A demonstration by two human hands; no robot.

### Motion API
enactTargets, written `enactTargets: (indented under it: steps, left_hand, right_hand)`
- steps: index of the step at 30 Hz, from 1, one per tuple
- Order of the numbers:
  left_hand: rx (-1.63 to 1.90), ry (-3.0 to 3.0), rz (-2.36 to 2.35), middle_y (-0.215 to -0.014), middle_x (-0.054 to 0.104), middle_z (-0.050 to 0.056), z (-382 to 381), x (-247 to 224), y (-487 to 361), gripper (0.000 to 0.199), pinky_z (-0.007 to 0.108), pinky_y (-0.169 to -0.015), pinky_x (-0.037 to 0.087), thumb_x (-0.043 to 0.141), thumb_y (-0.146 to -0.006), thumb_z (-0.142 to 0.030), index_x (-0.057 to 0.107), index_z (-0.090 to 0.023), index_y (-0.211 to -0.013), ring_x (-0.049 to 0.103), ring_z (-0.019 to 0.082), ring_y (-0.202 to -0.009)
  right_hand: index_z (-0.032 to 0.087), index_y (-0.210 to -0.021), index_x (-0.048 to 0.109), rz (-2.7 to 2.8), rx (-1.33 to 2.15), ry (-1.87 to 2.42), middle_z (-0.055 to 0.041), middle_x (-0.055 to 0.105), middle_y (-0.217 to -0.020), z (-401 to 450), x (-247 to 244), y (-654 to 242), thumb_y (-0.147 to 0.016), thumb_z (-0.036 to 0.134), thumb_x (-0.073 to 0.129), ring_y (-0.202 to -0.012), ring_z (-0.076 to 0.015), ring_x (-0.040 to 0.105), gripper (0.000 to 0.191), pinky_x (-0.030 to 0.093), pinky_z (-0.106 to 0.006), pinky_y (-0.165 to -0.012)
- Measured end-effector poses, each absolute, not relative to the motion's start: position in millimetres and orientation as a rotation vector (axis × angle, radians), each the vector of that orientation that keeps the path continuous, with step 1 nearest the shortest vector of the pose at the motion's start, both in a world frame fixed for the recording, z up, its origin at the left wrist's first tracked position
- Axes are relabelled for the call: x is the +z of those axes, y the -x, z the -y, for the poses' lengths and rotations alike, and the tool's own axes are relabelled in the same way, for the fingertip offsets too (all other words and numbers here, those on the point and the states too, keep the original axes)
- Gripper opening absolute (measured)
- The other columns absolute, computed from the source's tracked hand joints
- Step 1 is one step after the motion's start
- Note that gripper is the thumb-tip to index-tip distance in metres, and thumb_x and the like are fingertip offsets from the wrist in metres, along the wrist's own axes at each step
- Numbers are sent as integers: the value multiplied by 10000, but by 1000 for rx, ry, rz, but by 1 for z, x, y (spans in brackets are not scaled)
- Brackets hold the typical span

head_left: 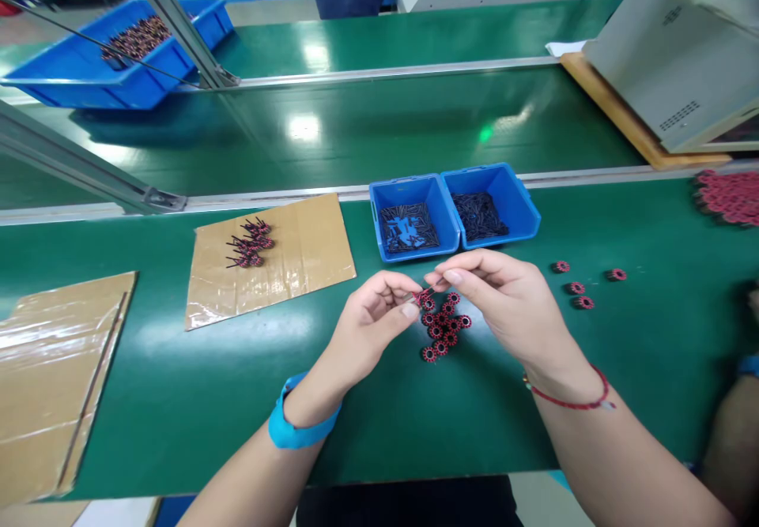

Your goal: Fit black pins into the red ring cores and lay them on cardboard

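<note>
My left hand (376,321) pinches a small red-wound stator (418,298) between thumb and fingers. From it, thin red wire leads (435,286) run to my right hand (510,298), whose thumb and forefinger are closed on their ends. Right below my fingertips, several similar black-and-red stators (439,345) lie in a loose cluster on the green table (237,400). Just beyond my hands stand two blue bins, the left bin (451,231) and the right bin (525,207), both holding short dark tubes (477,215).
On a cardboard sheet (308,254) at left sit several stators with black-sleeved leads (254,244). Another cardboard sheet (47,385) lies far left. Several loose stators (576,287) are to the right, near a red pile (729,195). Someone's arm (735,424) shows at the right edge.
</note>
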State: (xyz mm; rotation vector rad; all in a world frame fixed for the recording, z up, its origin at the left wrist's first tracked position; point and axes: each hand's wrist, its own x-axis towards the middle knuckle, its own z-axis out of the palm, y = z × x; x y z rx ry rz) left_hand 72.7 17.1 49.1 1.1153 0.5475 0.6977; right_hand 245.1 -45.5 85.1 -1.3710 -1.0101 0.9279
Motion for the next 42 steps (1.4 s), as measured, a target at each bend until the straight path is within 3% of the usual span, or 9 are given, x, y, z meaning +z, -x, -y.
enactTargets:
  steps: [15, 20, 26, 42]
  left_hand:
    - [693, -1134, -552, -836, 640, 2, -16, 47, -71, 142, 225, -733, 467, 727, -867, -275, 686, -201, -981, 584, 101, -761]
    - [699, -1126, -560, -847, 634, -1, -17, 46, -71, 145, 220, -728, 462, 720, -875, -280, 681, -205, -993, 579, 94, -757]
    - [700, -1103, -551, -836, 636, -3, -16, 49, -71, 146, 217, -726, 469, 734, -862, -278, 686, -200, -976, 581, 91, -751]
    - [715, -1098, -561, -867, 645, 17, -16, 51, -72, 174, 257, -734, 496, 754, -832, -287, 691, -196, -966, 586, 118, -749]
  right_hand:
    - [238, -816, 750, 1248, 777, 1438, 0, 786, -915, 45, 78, -246, -897, 260, 671, -883, -162, 726, 116, 569, -294, -825]
    - [253, -1022, 740, 1163, 766, 1457, -20, 773, -1044, 47, 76, -246, -943, 287, 613, -980, -177, 714, 153, 553, -340, -900]
    - [237, -920, 699, 1251, 817, 1454, -21, 745, -1023, 46, 76, -247, -880, 197, 651, -992, -188, 687, 74, 539, -342, -875]
    - [228, -878, 684, 1307, 856, 1405, -16, 734, -983, 45, 75, -242, -903, 209, 637, -947, -161, 679, 56, 528, -320, -862]
